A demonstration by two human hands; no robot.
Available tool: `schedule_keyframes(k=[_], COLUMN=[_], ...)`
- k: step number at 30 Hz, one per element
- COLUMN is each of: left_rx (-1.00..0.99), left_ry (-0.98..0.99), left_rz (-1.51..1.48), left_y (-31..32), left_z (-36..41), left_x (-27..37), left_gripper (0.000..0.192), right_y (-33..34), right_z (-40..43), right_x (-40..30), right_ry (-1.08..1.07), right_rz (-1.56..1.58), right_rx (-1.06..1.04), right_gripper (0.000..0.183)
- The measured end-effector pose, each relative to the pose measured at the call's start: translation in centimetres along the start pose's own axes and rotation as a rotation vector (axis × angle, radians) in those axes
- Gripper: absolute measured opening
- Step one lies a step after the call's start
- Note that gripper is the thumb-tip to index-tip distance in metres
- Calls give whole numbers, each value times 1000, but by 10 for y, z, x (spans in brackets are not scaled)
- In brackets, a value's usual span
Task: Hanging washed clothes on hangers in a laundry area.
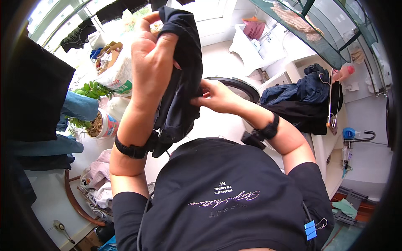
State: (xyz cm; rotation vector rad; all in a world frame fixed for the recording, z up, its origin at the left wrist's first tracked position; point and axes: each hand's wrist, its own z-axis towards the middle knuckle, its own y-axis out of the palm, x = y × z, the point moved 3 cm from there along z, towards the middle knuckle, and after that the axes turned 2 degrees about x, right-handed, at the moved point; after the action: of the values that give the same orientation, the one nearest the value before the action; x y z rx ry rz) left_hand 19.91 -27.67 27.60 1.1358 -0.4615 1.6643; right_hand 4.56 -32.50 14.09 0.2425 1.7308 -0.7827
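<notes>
A black cloth garment (185, 72) hangs bunched and folded in front of my chest. My left hand (154, 56) grips its raised upper end, with the thumb over the fabric and the fingers curled around it. At the garment's right edge, lower down, my right hand (216, 95) holds the cloth between thumb and fingers. Part of the right fingertips is hidden by the fabric. The lower end of the garment hangs by my left forearm, close to the black device strapped there.
Dark clothes (298, 91) and a hanger (331, 100) lie on the right-hand counter. Beyond my right hand is an open round washer door (238, 86). A potted plant (103, 124) stands left, near hanging trousers (37, 94). A glass shelf (301, 28) juts in at upper right.
</notes>
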Motion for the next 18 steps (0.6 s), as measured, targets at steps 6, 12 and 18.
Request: schedule_keyframes(k=[6, 12, 18], left_rx=[168, -8, -271], left_ry=[273, 102, 97], left_rz=[560, 509, 848], left_y=[-65, -113, -52], left_z=[18, 30, 10], left_x=[27, 6, 17], left_gripper=[40, 23, 33], right_y=[-34, -49, -13], right_z=[17, 13, 43], right_x=[8, -58, -155], right_ry=[31, -284, -606], right_rz=[457, -115, -316], right_rx=[46, 50, 228], right_gripper=[31, 56, 63])
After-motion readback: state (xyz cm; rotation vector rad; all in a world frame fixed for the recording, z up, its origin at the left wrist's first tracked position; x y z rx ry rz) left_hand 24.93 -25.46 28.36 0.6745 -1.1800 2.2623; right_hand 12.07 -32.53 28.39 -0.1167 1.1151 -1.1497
